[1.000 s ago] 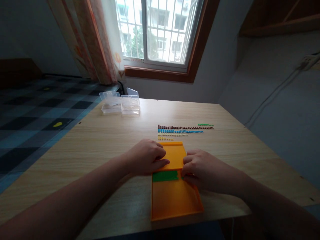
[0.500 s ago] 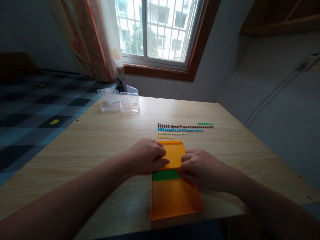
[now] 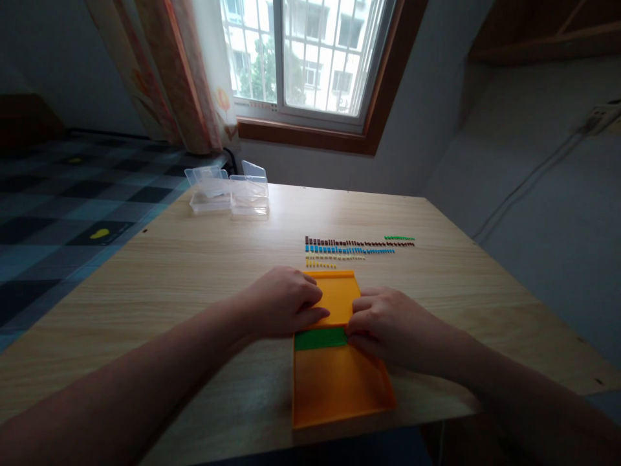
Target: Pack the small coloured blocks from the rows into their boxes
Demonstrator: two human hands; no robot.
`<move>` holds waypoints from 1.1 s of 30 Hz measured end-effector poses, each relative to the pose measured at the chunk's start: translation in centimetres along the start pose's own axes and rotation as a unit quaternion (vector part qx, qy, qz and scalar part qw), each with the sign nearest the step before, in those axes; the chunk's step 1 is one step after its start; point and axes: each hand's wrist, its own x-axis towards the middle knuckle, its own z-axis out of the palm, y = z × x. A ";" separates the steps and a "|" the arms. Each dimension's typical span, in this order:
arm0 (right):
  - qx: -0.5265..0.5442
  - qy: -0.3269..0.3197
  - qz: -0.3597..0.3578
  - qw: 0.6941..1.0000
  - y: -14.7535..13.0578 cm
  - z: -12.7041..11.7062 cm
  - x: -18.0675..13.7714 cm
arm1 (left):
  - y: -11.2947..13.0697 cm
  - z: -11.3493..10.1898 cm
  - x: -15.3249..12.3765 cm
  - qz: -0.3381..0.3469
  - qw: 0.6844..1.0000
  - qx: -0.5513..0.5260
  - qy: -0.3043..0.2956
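An orange tray lies near the table's front edge, with a ridge across it and a raised rim. Just below the ridge, a green strip runs across the tray. My left hand is closed over the tray's upper left edge, its thumb lying on the orange surface. At the right edge, my right hand has its fingers pinched together by the right end of the green strip. Whatever those fingertips hold is too small or hidden to make out.
Beyond the tray stand rows of tiny pieces: brown pieces, blue pieces, pale pieces, yellow pieces and green pieces. Clear plastic boxes with raised lids sit at the table's far left.
The view has shifted very slightly. Both hands keep their places on the tray, and the green strip looks the same.
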 end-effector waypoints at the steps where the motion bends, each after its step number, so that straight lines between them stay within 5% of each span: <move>1: -0.001 0.001 0.001 1.000 0.0 0.0 0.0 | 0.0 0.0 0.0 -0.001 1.000 0.000 -0.002; 33: -0.003 -0.005 0.009 1.000 0.2 0.4 -0.3 | -0.2 0.2 -0.1 -0.005 1.000 0.008 -0.008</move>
